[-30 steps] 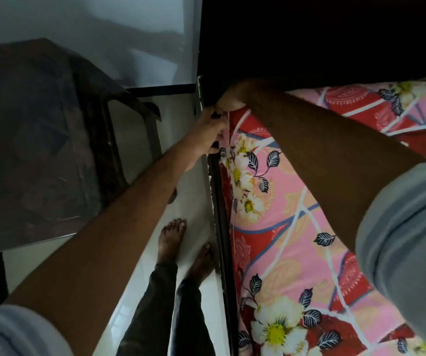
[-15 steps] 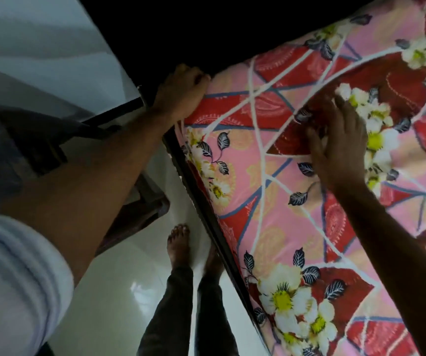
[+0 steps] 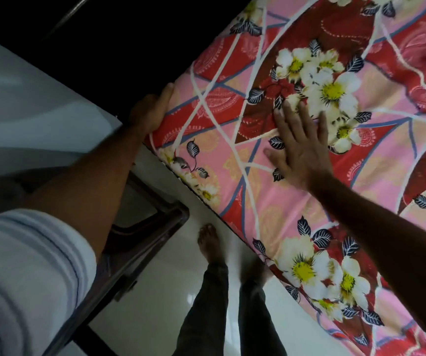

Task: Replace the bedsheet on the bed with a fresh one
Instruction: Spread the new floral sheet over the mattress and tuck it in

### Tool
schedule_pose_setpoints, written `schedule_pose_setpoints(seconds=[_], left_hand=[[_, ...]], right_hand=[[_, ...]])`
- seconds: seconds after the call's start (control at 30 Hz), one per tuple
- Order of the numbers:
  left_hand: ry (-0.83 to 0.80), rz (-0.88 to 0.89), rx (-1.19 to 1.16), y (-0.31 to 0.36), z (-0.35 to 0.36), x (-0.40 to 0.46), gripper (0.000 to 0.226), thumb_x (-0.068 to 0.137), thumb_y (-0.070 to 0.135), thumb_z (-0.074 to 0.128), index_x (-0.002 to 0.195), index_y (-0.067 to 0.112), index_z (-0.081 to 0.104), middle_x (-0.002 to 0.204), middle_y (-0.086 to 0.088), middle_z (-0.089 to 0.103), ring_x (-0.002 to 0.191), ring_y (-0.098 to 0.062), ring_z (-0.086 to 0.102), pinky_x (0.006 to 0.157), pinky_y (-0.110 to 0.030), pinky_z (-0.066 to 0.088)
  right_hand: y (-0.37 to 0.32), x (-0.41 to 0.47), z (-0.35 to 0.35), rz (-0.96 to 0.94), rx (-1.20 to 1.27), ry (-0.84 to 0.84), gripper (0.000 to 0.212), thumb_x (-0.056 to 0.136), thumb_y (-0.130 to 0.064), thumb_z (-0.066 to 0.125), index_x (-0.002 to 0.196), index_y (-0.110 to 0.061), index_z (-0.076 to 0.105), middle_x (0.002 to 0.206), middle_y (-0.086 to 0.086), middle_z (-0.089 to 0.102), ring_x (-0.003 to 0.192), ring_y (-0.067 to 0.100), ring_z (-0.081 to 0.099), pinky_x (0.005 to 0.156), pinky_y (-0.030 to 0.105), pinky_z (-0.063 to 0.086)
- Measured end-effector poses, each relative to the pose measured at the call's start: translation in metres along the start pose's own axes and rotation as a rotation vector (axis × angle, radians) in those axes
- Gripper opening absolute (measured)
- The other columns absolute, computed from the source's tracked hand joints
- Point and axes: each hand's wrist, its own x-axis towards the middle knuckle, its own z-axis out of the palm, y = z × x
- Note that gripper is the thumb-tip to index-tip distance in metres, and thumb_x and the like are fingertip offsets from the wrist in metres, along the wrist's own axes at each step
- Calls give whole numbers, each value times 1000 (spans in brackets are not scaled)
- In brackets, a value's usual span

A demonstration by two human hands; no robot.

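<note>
A pink and red bedsheet [image 3: 232, 176] with white flowers and dark leaves covers the bed across the right of the head view. My left hand [image 3: 150, 111] is at the sheet's far corner, against the dark headboard, fingers curled around the corner edge. My right hand [image 3: 299, 145] lies flat on top of the sheet, fingers spread, palm down on the fabric near a cluster of white flowers. Whether my left hand pinches the cloth or only presses it is hard to tell.
A dark headboard [image 3: 104, 29] fills the top left. A dark chair or stool frame [image 3: 150, 235] stands on the white tiled floor [image 3: 155, 304] beside the bed. My bare feet [image 3: 210, 244] and dark trousers stand close to the bed's edge.
The view has swung so more of the bed shows. My right hand has left the corner and now lies flat on the sheet. My left hand stays at the corner.
</note>
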Motion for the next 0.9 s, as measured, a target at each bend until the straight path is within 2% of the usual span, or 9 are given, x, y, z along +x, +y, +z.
schedule_pose_setpoints(seconds=[0.07, 0.2, 0.3, 0.37, 0.43, 0.57, 0.73, 0.83, 0.9], left_hand=[[1, 5, -1, -14, 3, -12, 69, 103, 66, 22, 127, 14, 60, 105, -8, 67, 80, -16, 65, 75, -29, 50], [24, 29, 74, -10, 4, -6, 69, 105, 64, 21, 132, 11, 57, 117, -16, 67, 98, -26, 67, 85, -34, 49], [185, 80, 291, -2, 11, -11, 66, 107, 55, 19, 136, 5, 51, 129, -22, 61, 113, -33, 62, 89, -40, 46], [349, 290, 517, -1, 18, -23, 62, 106, 49, 20, 145, 7, 43, 143, -22, 51, 133, -37, 50, 106, -49, 39], [327, 501, 671, 6, 42, -57, 63, 104, 47, 24, 154, 9, 29, 158, -20, 36, 147, -37, 32, 119, -56, 23], [128, 832, 859, 9, 126, -152, 70, 103, 46, 31, 163, 16, 9, 169, -15, 12, 155, -38, 10, 119, -70, 7], [-27, 1250, 975, 7, 227, -259, 82, 98, 58, 44, 163, 20, 12, 170, -10, 8, 156, -36, 7, 114, -74, 12], [-65, 1418, 1093, 9, 268, -315, 95, 89, 44, 66, 163, 23, 11, 170, -9, 5, 156, -39, 5, 113, -76, 12], [-106, 1557, 1175, 16, 282, -339, 98, 85, 18, 66, 163, 25, 8, 170, -9, 6, 155, -42, 7, 114, -76, 11]], right_hand=[[-9, -10, 5, -14, -14, 35, 77, 99, -65, 20, 159, -19, 7, 167, 3, 4, 153, 29, -2, 118, 63, 7], [-14, -8, 1, 21, -6, -29, 78, 99, -67, 18, 159, -20, 3, 167, 2, 2, 153, 30, -2, 118, 63, 6], [-13, -12, 1, 53, 0, -49, 77, 99, -66, 16, 159, -20, 4, 167, 4, 3, 153, 31, 0, 118, 62, 5], [-22, -26, 1, 63, 15, -79, 76, 100, -65, 15, 159, -18, 6, 166, 7, 5, 153, 31, 2, 118, 62, 6], [-30, -61, 2, 44, 38, -87, 75, 101, -64, 16, 159, -18, 6, 166, 9, 4, 153, 31, 1, 118, 61, 7], [-44, -188, 19, -9, 34, -94, 70, 103, -55, 22, 159, -16, 6, 166, 9, 1, 153, 30, -1, 119, 58, 9], [-50, -379, 48, 43, 28, -113, 71, 92, -23, 41, 158, -18, 16, 166, 9, 3, 152, 34, 3, 118, 61, 12], [-66, -490, 75, 245, 148, -358, 56, 83, -20, 52, 139, -18, 54, 161, 11, 27, 149, 33, 24, 119, 59, 16], [-82, -556, 93, 653, 450, -623, 46, 87, -25, 53, 132, -20, 59, 157, 10, 34, 142, 29, 37, 117, 47, 30]])
